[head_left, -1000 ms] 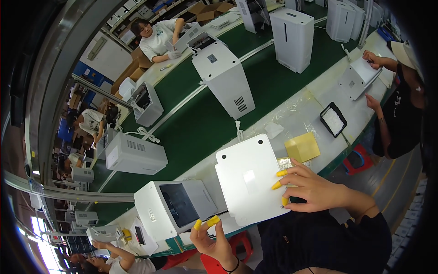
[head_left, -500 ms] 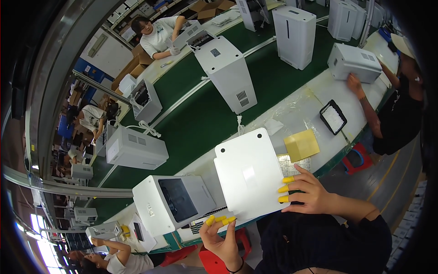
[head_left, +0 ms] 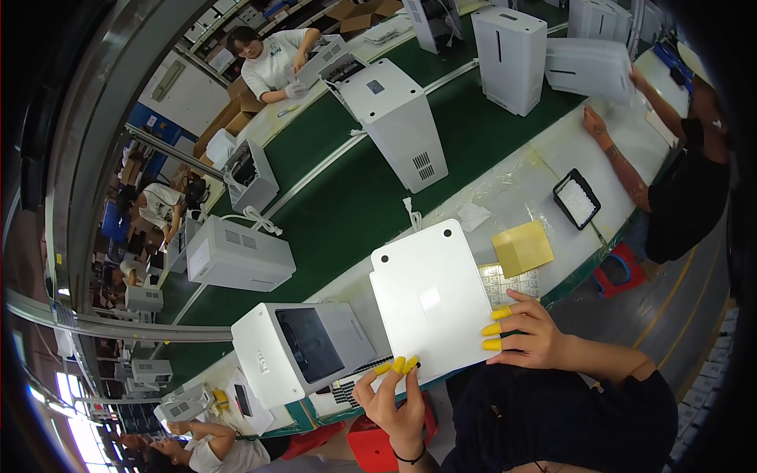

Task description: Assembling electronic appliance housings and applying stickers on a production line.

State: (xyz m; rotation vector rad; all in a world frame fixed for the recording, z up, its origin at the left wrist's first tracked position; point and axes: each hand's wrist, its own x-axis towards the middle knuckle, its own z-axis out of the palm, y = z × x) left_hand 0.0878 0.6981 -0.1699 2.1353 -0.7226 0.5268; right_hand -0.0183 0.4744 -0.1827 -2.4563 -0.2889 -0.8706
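Note:
A white appliance (head_left: 430,296) stands in front of me with its smooth flat face up. Small black round feet (head_left: 448,233) show at its two far corners. My left hand (head_left: 392,402), yellow covers on its fingertips, pinches at the near left corner, where a small black foot (head_left: 417,365) shows beside a fingertip. My right hand (head_left: 536,335), also with yellow fingertip covers, holds the appliance's right edge, fingers over the top face. Beyond that hand lie a yellow sheet (head_left: 523,250) and a sheet of small pale labels or pads (head_left: 509,284).
Left of me lies another white appliance (head_left: 303,351) with a dark window. A green conveyor (head_left: 331,236) carries more white units past the bench. A black tray of white pieces (head_left: 576,199) sits to the right. Co-workers handle units at the right, far side and lower left.
My left hand has moved up and right onto the near left corner of the appliance. The right hand stays put. The co-worker at right has shifted a white unit toward the conveyor.

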